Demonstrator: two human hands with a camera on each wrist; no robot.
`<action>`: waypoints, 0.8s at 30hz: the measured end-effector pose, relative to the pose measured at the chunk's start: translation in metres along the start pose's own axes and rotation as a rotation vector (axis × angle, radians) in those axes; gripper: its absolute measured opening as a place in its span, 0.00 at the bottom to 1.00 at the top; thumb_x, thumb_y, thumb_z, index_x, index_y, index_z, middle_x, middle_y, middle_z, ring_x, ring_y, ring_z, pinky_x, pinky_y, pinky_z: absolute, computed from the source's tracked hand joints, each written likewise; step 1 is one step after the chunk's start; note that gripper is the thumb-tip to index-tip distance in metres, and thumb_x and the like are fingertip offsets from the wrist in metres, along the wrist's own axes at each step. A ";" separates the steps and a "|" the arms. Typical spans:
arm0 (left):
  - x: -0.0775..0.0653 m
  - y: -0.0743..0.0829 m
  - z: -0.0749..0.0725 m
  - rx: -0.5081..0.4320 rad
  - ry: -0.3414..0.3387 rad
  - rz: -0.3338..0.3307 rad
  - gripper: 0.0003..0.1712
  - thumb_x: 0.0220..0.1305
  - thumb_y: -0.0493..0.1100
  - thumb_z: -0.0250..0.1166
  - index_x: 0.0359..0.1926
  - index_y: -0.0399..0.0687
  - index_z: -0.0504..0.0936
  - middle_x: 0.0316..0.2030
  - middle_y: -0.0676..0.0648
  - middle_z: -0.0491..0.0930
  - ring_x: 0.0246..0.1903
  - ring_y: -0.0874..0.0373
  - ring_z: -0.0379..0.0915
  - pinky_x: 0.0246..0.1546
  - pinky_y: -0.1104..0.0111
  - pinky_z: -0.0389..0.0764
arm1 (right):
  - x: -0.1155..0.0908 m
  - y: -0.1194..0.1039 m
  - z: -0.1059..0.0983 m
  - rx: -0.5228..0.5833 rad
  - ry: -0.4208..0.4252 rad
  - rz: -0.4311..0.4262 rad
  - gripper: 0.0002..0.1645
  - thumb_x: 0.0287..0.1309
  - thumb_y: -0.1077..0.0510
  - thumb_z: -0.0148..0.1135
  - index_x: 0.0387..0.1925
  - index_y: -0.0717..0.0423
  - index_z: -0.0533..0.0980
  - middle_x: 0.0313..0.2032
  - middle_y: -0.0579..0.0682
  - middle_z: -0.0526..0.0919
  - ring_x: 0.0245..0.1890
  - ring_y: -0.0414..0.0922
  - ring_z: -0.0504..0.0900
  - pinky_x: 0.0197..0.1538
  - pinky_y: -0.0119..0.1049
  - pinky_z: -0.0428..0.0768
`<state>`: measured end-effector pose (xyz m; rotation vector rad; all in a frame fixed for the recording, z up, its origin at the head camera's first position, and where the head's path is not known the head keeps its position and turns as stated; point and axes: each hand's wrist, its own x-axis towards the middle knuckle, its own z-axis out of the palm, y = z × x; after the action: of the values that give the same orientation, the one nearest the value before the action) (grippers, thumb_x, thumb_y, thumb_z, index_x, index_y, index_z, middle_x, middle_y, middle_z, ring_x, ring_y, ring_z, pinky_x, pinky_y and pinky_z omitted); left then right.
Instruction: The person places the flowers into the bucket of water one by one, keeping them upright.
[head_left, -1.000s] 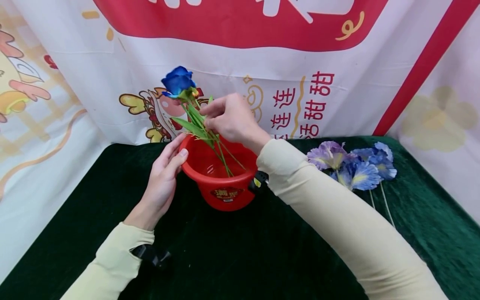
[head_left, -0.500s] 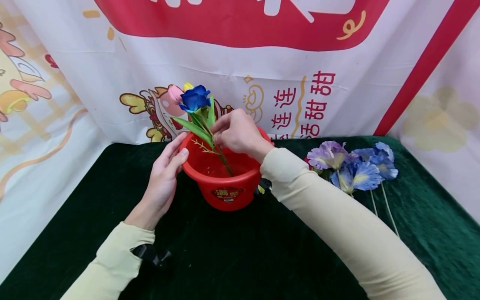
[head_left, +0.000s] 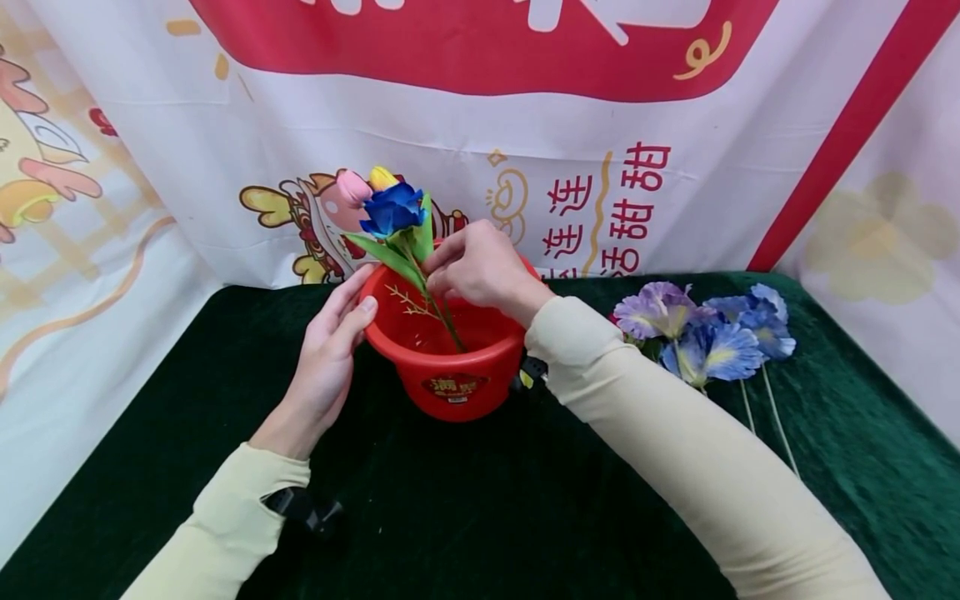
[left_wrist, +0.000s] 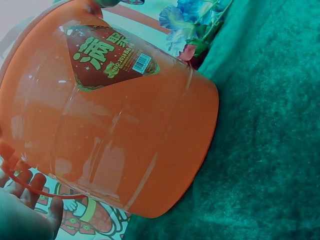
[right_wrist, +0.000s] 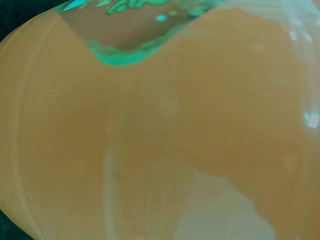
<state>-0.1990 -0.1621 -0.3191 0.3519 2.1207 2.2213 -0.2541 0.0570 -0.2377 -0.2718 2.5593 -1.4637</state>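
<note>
A red plastic bucket [head_left: 457,392] stands on the dark green cloth. My left hand [head_left: 322,367] grips its left rim, thumb at the edge and fingers along the outside; in the left wrist view those fingers [left_wrist: 35,190] are beside the thin red handle [left_wrist: 45,195]. My right hand [head_left: 483,271] reaches over the bucket and pinches the stem of a blue artificial rose [head_left: 393,210], its fingertips partly hidden by leaves. A pink tulip [head_left: 352,188] and a yellow tulip [head_left: 381,177] show behind the rose. The stems slant down into the bucket.
Purple and blue artificial irises [head_left: 712,350] lie on the green cloth [head_left: 465,508] at the right, partly covered by my right sleeve [head_left: 675,442]. A printed white and red curtain [head_left: 465,125] hangs behind. The bucket's wall [right_wrist: 150,140] fills the right wrist view.
My right hand has moved down and slightly right, lowering the blue rose into the bucket. The pink and yellow tulips have come into sight. The left hand has stayed at the rim.
</note>
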 end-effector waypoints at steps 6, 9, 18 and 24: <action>0.000 0.000 -0.001 -0.002 0.001 -0.004 0.37 0.82 0.57 0.55 0.85 0.63 0.56 0.83 0.56 0.58 0.80 0.56 0.56 0.79 0.62 0.64 | -0.007 -0.003 -0.011 0.047 0.027 -0.011 0.12 0.64 0.63 0.74 0.49 0.56 0.89 0.48 0.51 0.90 0.44 0.50 0.93 0.53 0.42 0.90; 0.000 0.000 -0.001 0.000 0.000 -0.007 0.37 0.82 0.57 0.55 0.85 0.63 0.56 0.83 0.57 0.58 0.80 0.56 0.56 0.79 0.63 0.65 | -0.014 -0.003 -0.019 0.082 0.053 -0.029 0.12 0.65 0.63 0.73 0.49 0.57 0.89 0.45 0.53 0.91 0.45 0.52 0.93 0.54 0.44 0.90; 0.000 0.000 0.000 0.011 0.002 0.004 0.36 0.83 0.56 0.54 0.85 0.62 0.56 0.83 0.57 0.59 0.80 0.56 0.57 0.78 0.65 0.66 | -0.043 0.012 -0.048 0.149 0.196 -0.113 0.11 0.67 0.60 0.72 0.50 0.54 0.89 0.46 0.55 0.91 0.43 0.49 0.91 0.50 0.43 0.91; 0.000 0.000 0.000 0.014 0.004 -0.003 0.37 0.83 0.57 0.55 0.85 0.62 0.55 0.83 0.57 0.58 0.80 0.56 0.57 0.78 0.65 0.67 | -0.063 0.032 -0.069 0.198 0.284 -0.119 0.14 0.68 0.57 0.72 0.53 0.55 0.88 0.50 0.56 0.91 0.44 0.48 0.92 0.50 0.42 0.91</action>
<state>-0.1988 -0.1620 -0.3190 0.3453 2.1380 2.2083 -0.2124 0.1453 -0.2266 -0.2035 2.6187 -1.9092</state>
